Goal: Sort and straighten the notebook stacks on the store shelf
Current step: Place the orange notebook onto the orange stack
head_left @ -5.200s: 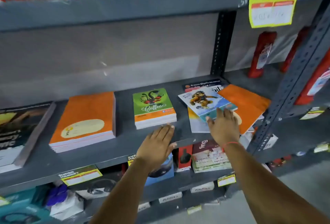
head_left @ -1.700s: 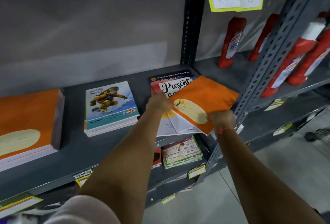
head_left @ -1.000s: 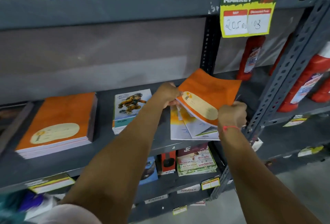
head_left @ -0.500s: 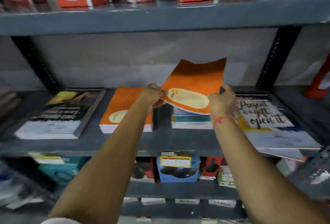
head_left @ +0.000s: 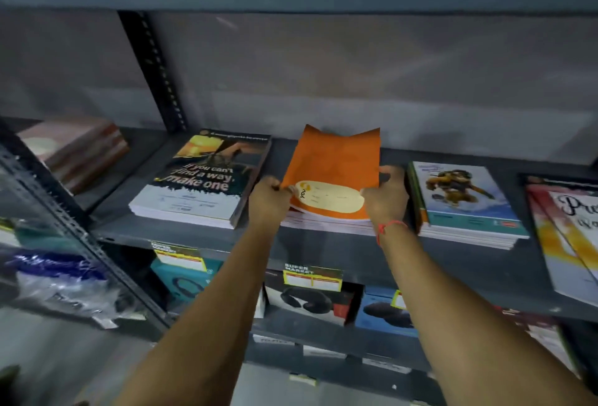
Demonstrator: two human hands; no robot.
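An orange notebook [head_left: 333,166] is held at the centre of the frame by both hands: the left hand [head_left: 270,200] is pinched on its lower left edge, the right hand [head_left: 385,196] is closed on its lower right edge. The notebook is tilted, its near edge low and resting on or just over the orange notebook stack [head_left: 323,222] on the grey shelf [head_left: 339,250], its far edge raised toward the back wall, the far corners curling upward. Its long axis runs away from the person, in line with the stack beneath. Both hands lie about equally near, one at each side.

The coming move is judged to be the lowering of the far edge until the cover lies flat and square on the stack; a sideways slip could leave it skewed.

To the left a black-covered notebook stack [head_left: 207,179] is seen, to the right an astronaut-covered stack [head_left: 466,205], and at the right edge a sprawled pile of lettered notebooks [head_left: 569,234], judged not yet straightened. Boxed headphones [head_left: 307,302] are held on the lower shelf.
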